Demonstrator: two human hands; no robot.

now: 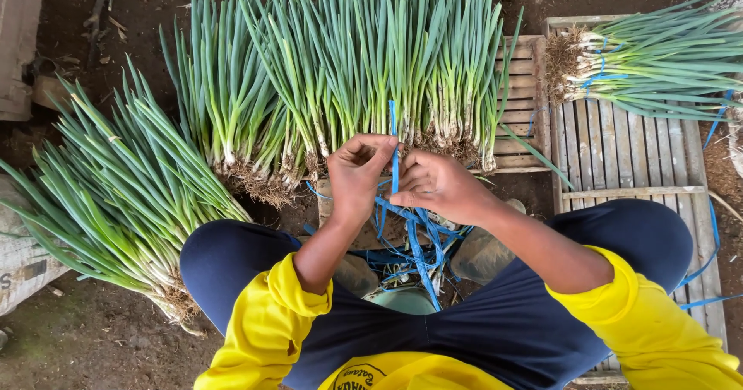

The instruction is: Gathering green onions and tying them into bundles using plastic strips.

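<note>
dirt floor (93, 336) | slatted wooden crates (619, 154) | green onions (348, 65)

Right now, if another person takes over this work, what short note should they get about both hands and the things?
Left hand: grip shut on the blue plastic strip.
Right hand: pinches the same strip lower down.
Loose strips lie tangled between the knees.
Done: one spring onion bundle lies tied on the wooden pallet.
Left: the spring onion row ahead and the pile at left show no tie.
</note>
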